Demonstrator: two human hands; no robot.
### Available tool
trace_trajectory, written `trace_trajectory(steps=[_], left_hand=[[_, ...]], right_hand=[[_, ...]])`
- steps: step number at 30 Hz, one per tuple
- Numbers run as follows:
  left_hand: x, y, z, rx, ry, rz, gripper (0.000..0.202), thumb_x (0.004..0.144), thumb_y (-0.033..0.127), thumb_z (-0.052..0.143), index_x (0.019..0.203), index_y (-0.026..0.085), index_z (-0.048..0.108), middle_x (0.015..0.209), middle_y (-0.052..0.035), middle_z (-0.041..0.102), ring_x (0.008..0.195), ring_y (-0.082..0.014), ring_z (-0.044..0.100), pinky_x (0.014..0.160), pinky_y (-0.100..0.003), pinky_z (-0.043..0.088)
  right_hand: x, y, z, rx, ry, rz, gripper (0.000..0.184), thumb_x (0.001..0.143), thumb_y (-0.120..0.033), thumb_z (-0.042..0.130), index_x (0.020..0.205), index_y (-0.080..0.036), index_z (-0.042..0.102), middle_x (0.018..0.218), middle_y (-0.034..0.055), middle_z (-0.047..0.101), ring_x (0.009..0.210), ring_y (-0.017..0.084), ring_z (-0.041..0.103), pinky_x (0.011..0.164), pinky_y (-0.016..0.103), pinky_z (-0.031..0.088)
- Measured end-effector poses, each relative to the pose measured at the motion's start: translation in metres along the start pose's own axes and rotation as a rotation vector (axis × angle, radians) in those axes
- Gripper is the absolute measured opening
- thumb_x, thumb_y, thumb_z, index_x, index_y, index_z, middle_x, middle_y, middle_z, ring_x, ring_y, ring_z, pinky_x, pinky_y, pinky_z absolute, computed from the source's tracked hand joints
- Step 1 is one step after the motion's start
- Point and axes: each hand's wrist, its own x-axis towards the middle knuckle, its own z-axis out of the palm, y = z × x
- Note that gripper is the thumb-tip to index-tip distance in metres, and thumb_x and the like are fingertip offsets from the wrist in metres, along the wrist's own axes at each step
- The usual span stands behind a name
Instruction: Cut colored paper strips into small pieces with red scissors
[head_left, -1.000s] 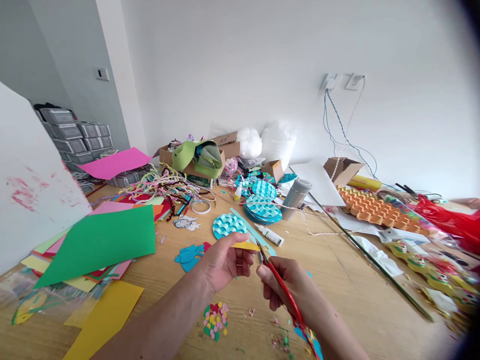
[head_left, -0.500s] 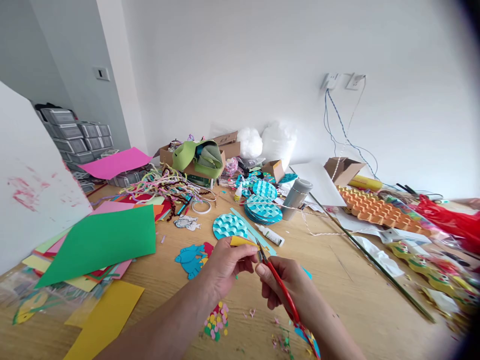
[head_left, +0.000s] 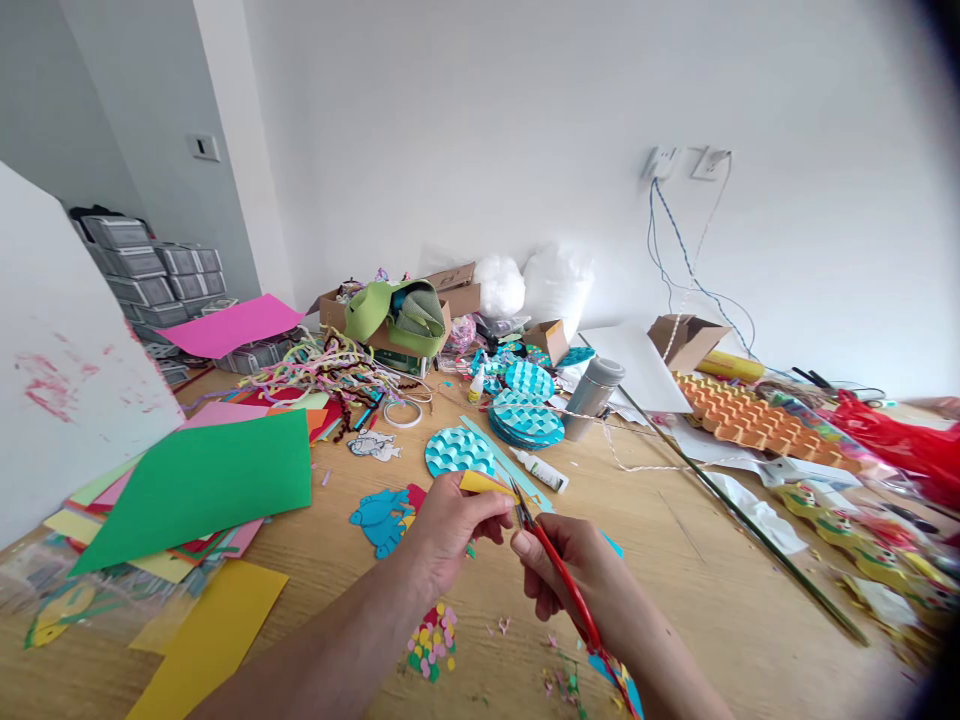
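My left hand [head_left: 450,525] pinches a small yellow paper piece [head_left: 486,484] above the wooden table [head_left: 697,590]. My right hand [head_left: 574,570] is closed round red-handled scissors [head_left: 559,580], whose blades [head_left: 520,508] meet the edge of the yellow piece. Below my hands lies a small heap of coloured paper cut-outs [head_left: 432,640]. A blue paper fish shape [head_left: 381,514] lies just left of my left hand.
Green [head_left: 202,485], yellow [head_left: 210,640] and pink card sheets lie at left by a white board [head_left: 60,370]. Teal scalloped discs [head_left: 525,410], a glue bottle [head_left: 541,470], a grey cup [head_left: 592,395], boxes, a long green stick [head_left: 750,520] and an orange tray [head_left: 750,415] crowd the far side.
My left hand has turned slightly, tilting the yellow piece against the scissor blades. My right hand with the scissors has shifted a little left and up.
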Motion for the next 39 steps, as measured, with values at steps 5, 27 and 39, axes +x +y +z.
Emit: trace_trajectory(steps=[5,27,39], left_hand=[[0.0008,-0.0002,-0.0017,0.000,-0.020,-0.013,0.019,0.060,0.027,0.069,0.055,0.012,0.059,0.053,-0.0007,0.057,0.049,-0.0087,0.047,0.053,-0.024,0.036],[0.0001,-0.0012,-0.0017,0.038,0.006,-0.014,0.018,0.059,0.026,0.071,0.059,0.013,0.057,0.053,0.0011,0.057,0.047,-0.0077,0.048,0.050,-0.022,0.036],[-0.0012,-0.0002,-0.0005,0.025,-0.047,-0.019,0.020,0.059,0.026,0.071,0.061,0.013,0.057,0.054,-0.0001,0.058,0.049,-0.0087,0.048,0.054,-0.025,0.038]], right_hand=[[0.0008,0.0018,0.0003,0.000,0.001,-0.003,0.046,0.073,-0.059,0.063,0.066,-0.017,0.049,0.052,-0.0018,0.059,0.040,0.010,0.057,0.039,0.018,0.038],[0.0021,0.0016,0.0001,-0.011,-0.003,-0.003,0.046,0.073,-0.061,0.062,0.068,-0.016,0.050,0.054,-0.0012,0.060,0.042,0.011,0.057,0.040,0.019,0.039],[0.0007,0.0022,-0.0001,-0.021,0.002,-0.001,0.046,0.074,-0.060,0.062,0.068,-0.016,0.051,0.052,-0.0018,0.059,0.040,0.010,0.055,0.038,0.018,0.037]])
